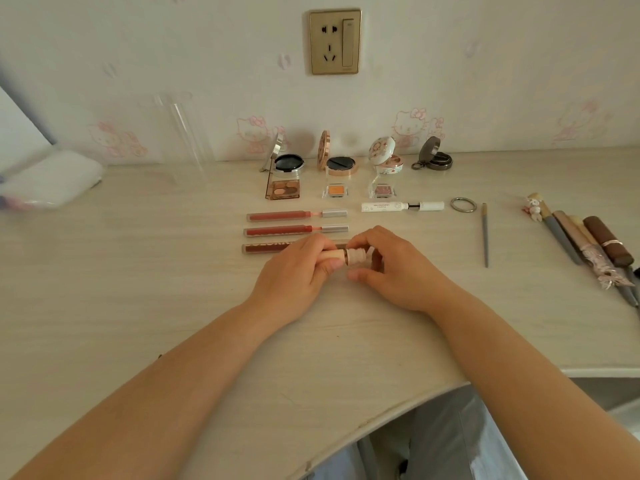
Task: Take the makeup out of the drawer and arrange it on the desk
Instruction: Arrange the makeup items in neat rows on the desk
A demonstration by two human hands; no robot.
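I have a small peach-coloured tube (330, 257) held between both hands, just in front of the dark brown lip gloss (266, 248), low over the pale wood desk (138, 271). My left hand (294, 275) has its fingers and thumb curled round the tube's body. My right hand (388, 271) pinches the ribbed white neck and cap end with curled fingers. Behind the brown gloss lie two red lip glosses (278, 223), one behind the other, parallel to it. Further back from it stand four open compacts (341, 161) in a row near the wall, with three small eyeshadow pans (334, 190) in front of them. A white tube (401, 206) lies behind and to the right of the gloss, then a metal ring (463, 204) and a grey pencil (485, 233), and brushes (585, 247) far right.
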